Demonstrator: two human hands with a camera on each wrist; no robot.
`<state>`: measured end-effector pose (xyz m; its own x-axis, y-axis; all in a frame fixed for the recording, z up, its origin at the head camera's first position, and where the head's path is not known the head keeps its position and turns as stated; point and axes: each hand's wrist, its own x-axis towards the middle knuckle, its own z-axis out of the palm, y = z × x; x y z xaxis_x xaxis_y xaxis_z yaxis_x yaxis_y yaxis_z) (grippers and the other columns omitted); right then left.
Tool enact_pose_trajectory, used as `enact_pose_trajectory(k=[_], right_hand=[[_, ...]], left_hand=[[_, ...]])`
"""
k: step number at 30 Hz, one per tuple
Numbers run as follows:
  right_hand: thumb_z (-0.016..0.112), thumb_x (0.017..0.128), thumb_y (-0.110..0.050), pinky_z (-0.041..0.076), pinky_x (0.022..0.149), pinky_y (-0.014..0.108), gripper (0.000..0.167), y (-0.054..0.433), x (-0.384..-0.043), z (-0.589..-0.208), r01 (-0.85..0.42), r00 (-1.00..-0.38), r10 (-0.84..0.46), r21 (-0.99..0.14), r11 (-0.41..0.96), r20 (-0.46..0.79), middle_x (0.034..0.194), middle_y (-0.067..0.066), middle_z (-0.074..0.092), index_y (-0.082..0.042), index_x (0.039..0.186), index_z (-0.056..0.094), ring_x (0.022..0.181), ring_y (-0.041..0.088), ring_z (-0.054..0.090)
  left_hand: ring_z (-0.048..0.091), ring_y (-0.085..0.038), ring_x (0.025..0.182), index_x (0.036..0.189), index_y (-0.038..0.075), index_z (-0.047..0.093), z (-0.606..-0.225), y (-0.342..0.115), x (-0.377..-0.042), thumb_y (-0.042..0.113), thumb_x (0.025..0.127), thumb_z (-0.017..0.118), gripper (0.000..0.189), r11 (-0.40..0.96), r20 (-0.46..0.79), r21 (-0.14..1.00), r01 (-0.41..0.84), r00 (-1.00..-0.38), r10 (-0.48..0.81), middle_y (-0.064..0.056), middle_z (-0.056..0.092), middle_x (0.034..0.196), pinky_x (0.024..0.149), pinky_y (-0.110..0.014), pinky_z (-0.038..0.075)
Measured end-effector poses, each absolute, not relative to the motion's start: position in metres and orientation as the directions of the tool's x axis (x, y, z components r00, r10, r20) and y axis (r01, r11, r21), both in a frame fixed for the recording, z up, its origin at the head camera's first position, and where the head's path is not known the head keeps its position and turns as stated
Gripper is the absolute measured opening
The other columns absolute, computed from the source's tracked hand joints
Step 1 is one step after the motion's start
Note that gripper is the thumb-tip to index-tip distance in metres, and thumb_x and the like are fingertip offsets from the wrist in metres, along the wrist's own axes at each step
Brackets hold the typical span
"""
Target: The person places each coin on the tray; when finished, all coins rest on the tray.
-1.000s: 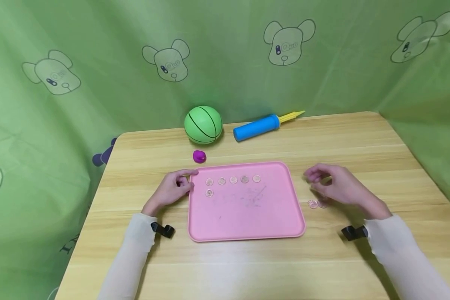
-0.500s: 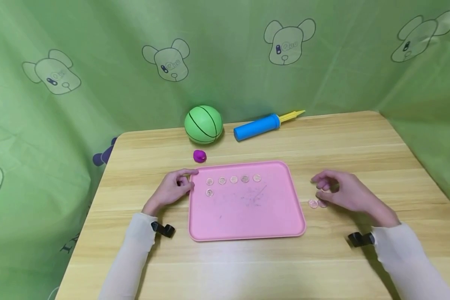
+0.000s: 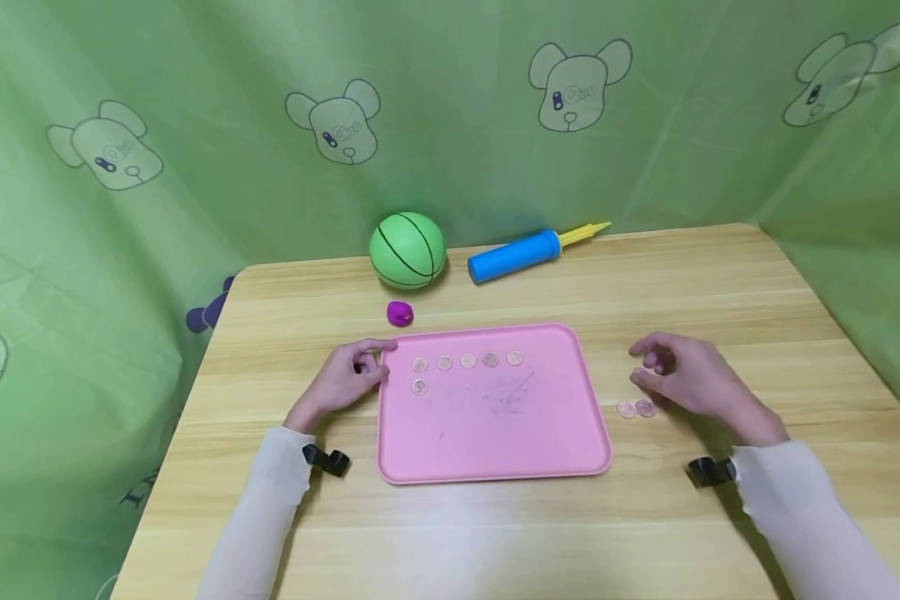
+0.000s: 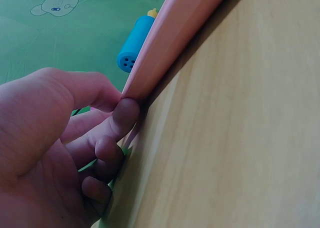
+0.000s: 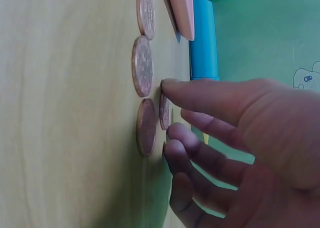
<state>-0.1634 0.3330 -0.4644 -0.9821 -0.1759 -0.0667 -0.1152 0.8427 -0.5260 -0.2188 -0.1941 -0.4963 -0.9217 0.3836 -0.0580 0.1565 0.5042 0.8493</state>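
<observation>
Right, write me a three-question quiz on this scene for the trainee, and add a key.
1. How many coins lie on the pink tray?
2. True or false: the left hand is touching the tray.
3. In the head view, which thing lies right of the green ball, behind the tray?
a) purple toy
b) blue pump
c) a coin

Key:
1. Six: a row of five and one below.
2. True.
3. b
</observation>
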Motion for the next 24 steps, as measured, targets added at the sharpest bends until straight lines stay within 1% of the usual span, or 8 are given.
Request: enact_pose_trajectory(k=[2, 6, 9, 12, 15, 19, 24], right_hand=[[0.084, 0.096, -0.018, 0.05, 0.075, 0.024, 0.037, 0.333, -0.164, -0.464, -0.102, -0.981, -0.174, -0.532, 0.841, -0.087, 0.097, 0.005, 0.073, -0.001, 0.126, 0.073, 0.088, 0.019, 0.063], [0.08, 0.099, -0.016, 0.051, 0.075, 0.024, 0.038, 0.333, -0.167, -0.463, -0.089, -0.972, -0.192, -0.542, 0.836, -0.138, 0.098, 0.006, 0.072, 0.001, 0.132, 0.069, 0.089, 0.018, 0.064], [0.078, 0.1, -0.013, 0.049, 0.074, 0.025, 0.04, 0.332, -0.17, -0.462, -0.095, -0.962, -0.217, -0.542, 0.835, -0.165, 0.098, 0.007, 0.07, 0.002, 0.135, 0.066, 0.089, 0.019, 0.061], [0.077, 0.099, -0.009, 0.047, 0.072, 0.027, 0.039, 0.329, -0.171, -0.462, -0.111, -0.957, -0.237, -0.544, 0.832, -0.167, 0.096, 0.007, 0.066, 0.003, 0.135, 0.066, 0.086, 0.019, 0.058], [0.076, 0.098, -0.005, 0.048, 0.073, 0.026, 0.037, 0.325, -0.17, -0.461, -0.128, -0.958, -0.246, -0.548, 0.827, -0.147, 0.096, 0.006, 0.066, 0.001, 0.133, 0.067, 0.085, 0.018, 0.058], [0.075, 0.097, 0.0, 0.051, 0.073, 0.024, 0.033, 0.319, -0.17, -0.462, -0.155, -0.963, -0.25, -0.561, 0.813, -0.097, 0.095, 0.006, 0.07, 0.0, 0.129, 0.069, 0.084, 0.016, 0.062], [0.074, 0.097, 0.001, 0.053, 0.072, 0.022, 0.027, 0.306, -0.168, -0.459, -0.184, -0.969, -0.245, -0.584, 0.791, -0.027, 0.093, 0.004, 0.073, -0.003, 0.124, 0.074, 0.081, 0.015, 0.063]], left_hand=[[0.059, -0.012, 0.068, 0.146, 0.008, 0.068, -0.496, -0.194, -0.219, 0.004, 0.101, 0.07, 0.045, 0.508, -0.059, 0.847, 0.155, -0.923, 0.38, -0.005, 0.068, 0.078, 0.068, -0.023, 0.049], [0.059, -0.011, 0.068, 0.146, 0.006, 0.068, -0.497, -0.195, -0.22, 0.004, 0.101, 0.07, 0.045, 0.506, -0.052, 0.848, 0.161, -0.923, 0.381, -0.008, 0.069, 0.078, 0.067, -0.023, 0.049], [0.059, -0.011, 0.067, 0.146, 0.004, 0.067, -0.497, -0.195, -0.22, 0.003, 0.1, 0.07, 0.046, 0.498, -0.049, 0.851, 0.166, -0.92, 0.389, -0.01, 0.069, 0.079, 0.066, -0.023, 0.049], [0.059, -0.011, 0.068, 0.146, 0.005, 0.067, -0.496, -0.195, -0.22, 0.004, 0.101, 0.07, 0.046, 0.5, -0.051, 0.85, 0.164, -0.92, 0.389, -0.01, 0.069, 0.079, 0.067, -0.023, 0.049], [0.059, -0.011, 0.068, 0.146, 0.006, 0.067, -0.495, -0.194, -0.22, 0.005, 0.101, 0.07, 0.045, 0.508, -0.051, 0.846, 0.164, -0.922, 0.383, -0.01, 0.07, 0.079, 0.068, -0.023, 0.048], [0.059, -0.012, 0.068, 0.146, 0.007, 0.068, -0.496, -0.194, -0.219, 0.006, 0.102, 0.07, 0.044, 0.511, -0.057, 0.845, 0.157, -0.924, 0.378, -0.009, 0.069, 0.079, 0.067, -0.023, 0.048], [0.059, -0.012, 0.068, 0.146, 0.007, 0.068, -0.496, -0.194, -0.218, 0.005, 0.101, 0.069, 0.045, 0.507, -0.058, 0.848, 0.154, -0.924, 0.378, -0.008, 0.069, 0.079, 0.067, -0.023, 0.049]])
